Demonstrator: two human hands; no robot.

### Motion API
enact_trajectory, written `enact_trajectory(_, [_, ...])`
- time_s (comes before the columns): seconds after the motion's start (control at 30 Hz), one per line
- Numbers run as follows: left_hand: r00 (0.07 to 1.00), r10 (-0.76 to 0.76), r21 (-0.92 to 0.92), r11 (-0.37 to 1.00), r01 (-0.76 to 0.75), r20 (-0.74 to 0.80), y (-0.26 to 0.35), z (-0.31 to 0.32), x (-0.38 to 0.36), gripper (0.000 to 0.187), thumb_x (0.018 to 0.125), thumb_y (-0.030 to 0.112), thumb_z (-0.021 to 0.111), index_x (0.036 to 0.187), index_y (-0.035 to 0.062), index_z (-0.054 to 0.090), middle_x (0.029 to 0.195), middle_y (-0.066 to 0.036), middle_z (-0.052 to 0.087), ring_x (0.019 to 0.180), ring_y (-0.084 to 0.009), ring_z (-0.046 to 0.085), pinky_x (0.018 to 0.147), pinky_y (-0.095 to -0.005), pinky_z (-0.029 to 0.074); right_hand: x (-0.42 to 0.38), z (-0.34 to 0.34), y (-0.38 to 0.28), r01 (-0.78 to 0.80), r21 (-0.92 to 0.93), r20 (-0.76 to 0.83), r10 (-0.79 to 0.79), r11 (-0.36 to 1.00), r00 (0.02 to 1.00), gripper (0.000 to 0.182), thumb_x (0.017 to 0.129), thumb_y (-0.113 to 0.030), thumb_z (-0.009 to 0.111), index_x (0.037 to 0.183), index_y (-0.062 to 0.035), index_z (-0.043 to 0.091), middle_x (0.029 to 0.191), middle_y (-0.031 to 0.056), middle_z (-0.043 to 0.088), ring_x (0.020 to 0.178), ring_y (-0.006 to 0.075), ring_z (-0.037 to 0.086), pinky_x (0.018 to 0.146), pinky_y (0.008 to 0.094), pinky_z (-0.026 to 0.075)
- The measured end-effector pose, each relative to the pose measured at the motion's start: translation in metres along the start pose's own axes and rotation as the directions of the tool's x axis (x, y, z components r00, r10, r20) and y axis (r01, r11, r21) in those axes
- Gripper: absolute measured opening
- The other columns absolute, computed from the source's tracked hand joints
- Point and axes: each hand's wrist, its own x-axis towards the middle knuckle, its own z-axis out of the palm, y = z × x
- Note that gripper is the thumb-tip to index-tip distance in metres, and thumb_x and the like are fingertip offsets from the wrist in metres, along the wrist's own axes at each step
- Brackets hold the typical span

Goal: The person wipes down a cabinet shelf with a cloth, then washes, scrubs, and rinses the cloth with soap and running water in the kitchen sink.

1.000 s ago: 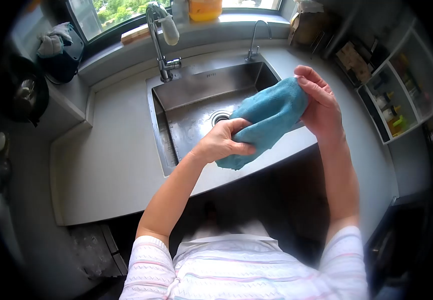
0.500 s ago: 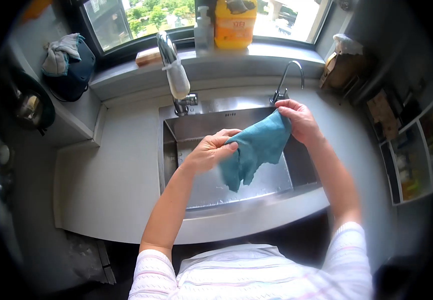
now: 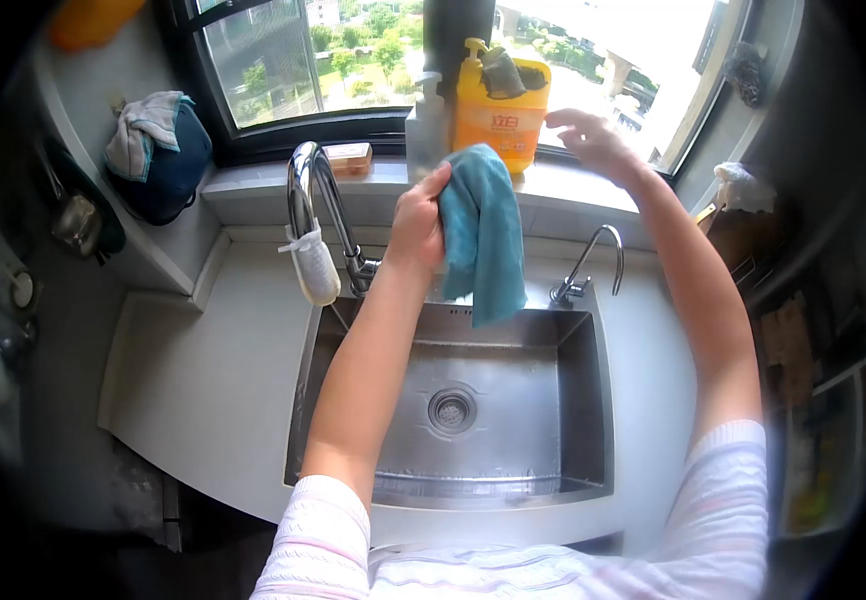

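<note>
A teal cloth (image 3: 483, 235) hangs in folds from my left hand (image 3: 419, 222), which grips it near its top, above the back edge of the sink. My right hand (image 3: 601, 148) is raised beside the yellow detergent jug (image 3: 501, 110) on the windowsill. Its fingers stretch left toward the jug's right side, slightly blurred, with nothing held in them. Just left of the jug stands a clear pump bottle (image 3: 425, 130), its lower part behind the cloth and my left hand.
The steel sink (image 3: 585, 400) lies below, with a drain (image 3: 452, 411) in its floor. A large faucet (image 3: 305, 190) rises at its left and a thin tap (image 3: 613, 245) at its right. On the sill lies a small box (image 3: 349, 158). A towel (image 3: 143, 140) hangs on the left wall.
My right hand has let go of the cloth and moved up to the jug. My left hand has lifted the cloth up toward the windowsill. The view has tilted upward.
</note>
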Motion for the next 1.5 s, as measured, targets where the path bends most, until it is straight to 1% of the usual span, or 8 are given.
enact_trajectory(0.37, [0.962, 0.267, 0.152, 0.954, -0.256, -0.056, 0.029, 0.004, 0.124, 0.034, 0.092, 0.020, 0.032, 0.110, -0.0044, 0.046, 0.104, -0.016, 0.055, 0.095, -0.0258, 0.055, 0.083, -0.0374, 0.047, 0.155, 0.036, 0.023, 0.350, -0.395, -0.086, -0.414, 0.849, 0.906, 0.055, 0.078, -0.018, 0.060, 0.128, -0.0232, 0.038, 0.124, 0.0130, 0.044, 0.116, 0.0287, 0.040, 0.097, 0.0376, 0.034])
enact_trajectory(0.53, [0.952, 0.305, 0.221, 0.930, -0.292, -0.027, 0.034, -0.007, 0.150, 0.031, 0.090, 0.020, 0.037, 0.104, -0.0043, 0.050, 0.098, -0.015, 0.058, 0.088, -0.0243, 0.058, 0.078, -0.0345, 0.049, 0.163, 0.047, 0.032, 0.371, -0.514, -0.072, -0.470, 0.774, 0.880, 0.091, 0.053, -0.009, 0.080, 0.129, -0.0246, 0.033, 0.127, 0.0101, 0.041, 0.118, 0.0291, 0.039, 0.099, 0.0373, 0.033])
enact_trajectory(0.57, [0.951, 0.310, 0.231, 0.927, -0.296, -0.025, 0.035, -0.009, 0.156, 0.032, 0.091, 0.020, 0.034, 0.105, -0.0033, 0.049, 0.099, -0.015, 0.058, 0.090, -0.0247, 0.058, 0.080, -0.0356, 0.048, 0.151, 0.048, 0.022, 0.297, -0.573, -0.144, -0.450, 0.764, 0.881, 0.053, 0.079, 0.001, 0.050, 0.127, -0.0204, 0.040, 0.124, 0.0040, 0.047, 0.117, 0.0196, 0.040, 0.100, 0.0304, 0.032])
enact_trajectory(0.63, [0.947, 0.321, 0.249, 0.918, -0.309, -0.010, 0.037, -0.008, 0.163, 0.033, 0.092, 0.021, 0.030, 0.107, -0.0015, 0.048, 0.101, -0.015, 0.057, 0.093, -0.0255, 0.057, 0.084, -0.0377, 0.047, 0.142, 0.033, -0.003, 0.319, -0.232, 0.016, -0.325, 0.919, 0.946, 0.044, 0.082, -0.022, 0.047, 0.124, -0.0078, 0.042, 0.129, 0.0138, 0.038, 0.121, 0.0273, 0.033, 0.101, 0.0351, 0.025])
enact_trajectory(0.83, [0.948, 0.319, 0.168, 0.936, -0.310, -0.025, 0.036, -0.004, 0.179, 0.032, 0.092, 0.022, 0.032, 0.107, -0.0010, 0.049, 0.102, -0.014, 0.058, 0.094, -0.0252, 0.057, 0.085, -0.0375, 0.046, 0.143, 0.042, 0.006, 0.383, -0.251, -0.059, -0.409, 0.889, 0.911, 0.050, 0.072, 0.005, 0.045, 0.120, -0.0075, 0.045, 0.124, 0.0119, 0.044, 0.119, 0.0282, 0.035, 0.101, 0.0344, 0.027])
enact_trajectory(1.3, [0.974, 0.224, 0.102, 0.970, -0.221, -0.024, 0.026, -0.013, 0.102, 0.033, 0.091, 0.023, 0.035, 0.107, -0.0017, 0.049, 0.099, -0.013, 0.058, 0.090, -0.0241, 0.057, 0.081, -0.0362, 0.047, 0.099, 0.013, -0.062, 0.052, -0.188, -0.257, -0.101, 0.981, 0.961, 0.051, 0.070, -0.010, 0.057, 0.119, -0.0051, 0.046, 0.107, 0.0166, 0.056, 0.100, 0.0240, 0.053, 0.087, 0.0319, 0.041])
enact_trajectory(1.43, [0.996, 0.058, 0.084, 0.995, -0.052, -0.065, 0.006, -0.026, 0.011, 0.035, 0.091, 0.026, 0.036, 0.107, -0.0020, 0.049, 0.100, -0.014, 0.058, 0.090, -0.0246, 0.058, 0.082, -0.0365, 0.047, 0.045, 0.057, -0.034, 0.401, 0.612, -0.320, -0.250, 0.682, 0.914, 0.022, 0.082, -0.011, 0.052, 0.100, -0.0003, 0.056, 0.084, 0.0153, 0.062, 0.069, 0.0201, 0.061, 0.063, 0.0299, 0.050])
enact_trajectory(1.5, [0.985, 0.025, 0.015, 1.000, -0.022, -0.172, -0.007, -0.029, -0.034, 0.036, 0.090, 0.027, 0.036, 0.106, -0.0021, 0.049, 0.101, -0.015, 0.058, 0.091, -0.0253, 0.058, 0.083, -0.0366, 0.046, 0.002, 0.083, -0.021, 0.143, 0.644, 0.005, -0.191, 0.751, 0.982, 0.046, 0.090, -0.038, 0.040, 0.124, -0.0072, 0.042, 0.115, 0.0073, 0.054, 0.112, 0.0177, 0.045, 0.087, 0.0357, 0.038])
